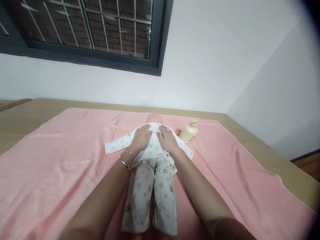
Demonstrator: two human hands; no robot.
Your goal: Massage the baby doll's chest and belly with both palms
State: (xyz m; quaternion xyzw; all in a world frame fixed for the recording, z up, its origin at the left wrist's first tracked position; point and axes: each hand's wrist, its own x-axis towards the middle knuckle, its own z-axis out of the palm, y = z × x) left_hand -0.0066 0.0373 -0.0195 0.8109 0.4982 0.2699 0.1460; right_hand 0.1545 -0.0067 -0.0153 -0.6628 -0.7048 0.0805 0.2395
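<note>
A baby doll [154, 118] lies stretched out on a pink cloth, its bald head toward the wall. It wears a white printed top [156, 148] with the sleeves spread to both sides, and matching printed trousers [142, 193]. My left hand [142, 136] rests flat on the left of the upper part of the top, fingers extended. On the right of the same part, my right hand [167, 138] also lies flat with its fingers stretched out. A silver bangle [127, 160] circles my left wrist. Just beyond the doll's right-side sleeve is a cream pump bottle [189, 132].
The pink cloth [75, 160] covers most of a light wooden table [252, 151]. Behind it rises a white wall [200, 66], with a dark-framed barred window [160, 63] at the upper left. Another wall meets it on the right.
</note>
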